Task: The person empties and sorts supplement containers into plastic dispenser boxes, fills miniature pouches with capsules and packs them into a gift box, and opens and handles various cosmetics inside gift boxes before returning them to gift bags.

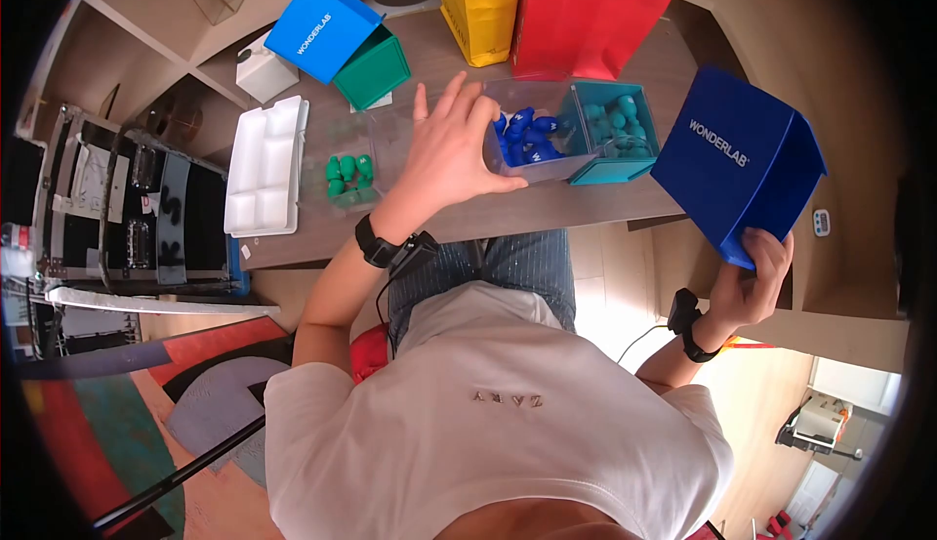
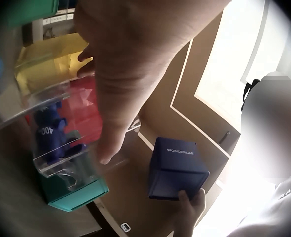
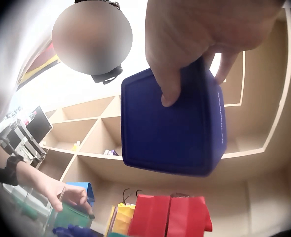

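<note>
My left hand (image 1: 444, 154) reaches over the table, thumb and fingers spread across one end of a clear plastic bin (image 1: 576, 167) and gripping it. Several small, bulbous dark-blue bottles (image 1: 530, 136) lie in that bin. The right hand (image 1: 764, 271) holds a dark-blue WONDERLAB box (image 1: 732, 154) by its lower edge, tilted in the air to the right of the table. Beside the clear bin stands a teal box (image 1: 615, 171) containing several teal bottles (image 1: 620, 120). Several green bottles (image 1: 348, 175) sit in a clear bin to the left of my left hand.
At the table's left end lies a white compartment tray (image 1: 265, 164). Behind it are a white container (image 1: 265, 71), a light-blue WONDERLAB box (image 1: 322, 27) and a green box (image 1: 374, 68). Yellow (image 1: 480, 13) and red (image 1: 581, 22) paper bags stand at the back.
</note>
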A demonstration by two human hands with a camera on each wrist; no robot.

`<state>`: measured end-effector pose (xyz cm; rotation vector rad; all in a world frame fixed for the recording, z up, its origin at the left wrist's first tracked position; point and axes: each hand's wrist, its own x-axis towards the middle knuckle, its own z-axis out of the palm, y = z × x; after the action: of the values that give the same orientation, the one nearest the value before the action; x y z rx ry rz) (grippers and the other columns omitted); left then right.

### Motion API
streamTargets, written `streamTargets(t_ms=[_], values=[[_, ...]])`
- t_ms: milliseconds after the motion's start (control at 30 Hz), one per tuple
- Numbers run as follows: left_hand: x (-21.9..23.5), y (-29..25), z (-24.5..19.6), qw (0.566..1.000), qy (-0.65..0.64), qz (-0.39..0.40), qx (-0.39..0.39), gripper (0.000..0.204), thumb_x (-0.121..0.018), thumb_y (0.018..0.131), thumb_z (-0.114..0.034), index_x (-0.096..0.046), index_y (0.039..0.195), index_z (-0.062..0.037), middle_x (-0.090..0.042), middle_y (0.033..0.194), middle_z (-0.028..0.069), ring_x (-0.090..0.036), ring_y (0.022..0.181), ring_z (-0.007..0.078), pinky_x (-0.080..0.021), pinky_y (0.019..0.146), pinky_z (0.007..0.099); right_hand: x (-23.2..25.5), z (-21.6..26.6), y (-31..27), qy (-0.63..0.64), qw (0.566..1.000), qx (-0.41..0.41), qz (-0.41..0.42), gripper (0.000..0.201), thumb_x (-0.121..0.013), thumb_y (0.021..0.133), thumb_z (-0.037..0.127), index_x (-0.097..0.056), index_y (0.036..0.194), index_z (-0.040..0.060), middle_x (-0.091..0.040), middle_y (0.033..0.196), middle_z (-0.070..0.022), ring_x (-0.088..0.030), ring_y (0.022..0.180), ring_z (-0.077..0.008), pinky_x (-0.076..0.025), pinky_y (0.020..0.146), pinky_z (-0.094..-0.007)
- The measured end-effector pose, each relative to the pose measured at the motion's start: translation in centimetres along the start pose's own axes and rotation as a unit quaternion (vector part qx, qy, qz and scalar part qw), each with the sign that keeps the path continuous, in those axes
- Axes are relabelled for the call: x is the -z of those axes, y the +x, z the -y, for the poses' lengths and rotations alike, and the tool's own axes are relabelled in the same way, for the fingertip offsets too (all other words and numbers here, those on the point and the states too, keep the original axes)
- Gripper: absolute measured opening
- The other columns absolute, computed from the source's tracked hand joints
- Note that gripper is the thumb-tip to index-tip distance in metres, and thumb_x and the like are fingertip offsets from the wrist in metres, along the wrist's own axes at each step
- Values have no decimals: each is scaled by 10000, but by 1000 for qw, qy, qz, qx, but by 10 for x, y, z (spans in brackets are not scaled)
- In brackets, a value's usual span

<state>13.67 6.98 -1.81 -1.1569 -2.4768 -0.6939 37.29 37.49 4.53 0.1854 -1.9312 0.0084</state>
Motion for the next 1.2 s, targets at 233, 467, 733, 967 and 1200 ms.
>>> streamTargets(t_ms=[233,467,733,967,1200], values=[[-7,2,2,993,62,94,24,823,-922,548,-566,-569,1111,-81,-566,1425,201,-378,1482,396,-151,1166,745,-11,8,5,34,999,-14,22,287,-733,732,-115,-661,980,10,-702,880,-121,-714,853,-294,-506,1004,-589],[-6,-2,-3,987,90,129,31,874,-912,594,-555,-579,1221,-46,-532,1463,182,-344,1500,390,-138,1148,784,-22,19,9,85,995,-15,43,286,-721,700,-97,-660,958,11,-700,864,-117,-708,837,-300,-498,1012,-599],[94,-37,-39,945,-276,-112,-134,1164,-914,595,-567,-395,1528,-104,-265,1614,304,-277,1494,506,-227,1148,719,-47,63,29,180,980,37,77,220,-699,689,-34,-670,900,24,-682,828,-108,-707,833,-294,-517,983,-601],[170,-87,-40,988,-120,-76,-53,838,-940,605,-490,-628,1320,-184,-319,1572,319,-474,1373,499,-419,1093,567,-80,146,68,308,929,153,138,215,-735,738,70,-693,944,116,-667,845,-37,-709,864,-216,-540,999,-546],[204,-148,29,961,-37,-245,121,992,-949,519,-427,-527,1357,-104,-394,1379,159,-495,1274,327,-449,1027,444,-139,156,68,348,932,99,6,620,-881,738,115,-615,1282,250,-606,1303,-156,-629,1184,-344,-415,1094,-626]])
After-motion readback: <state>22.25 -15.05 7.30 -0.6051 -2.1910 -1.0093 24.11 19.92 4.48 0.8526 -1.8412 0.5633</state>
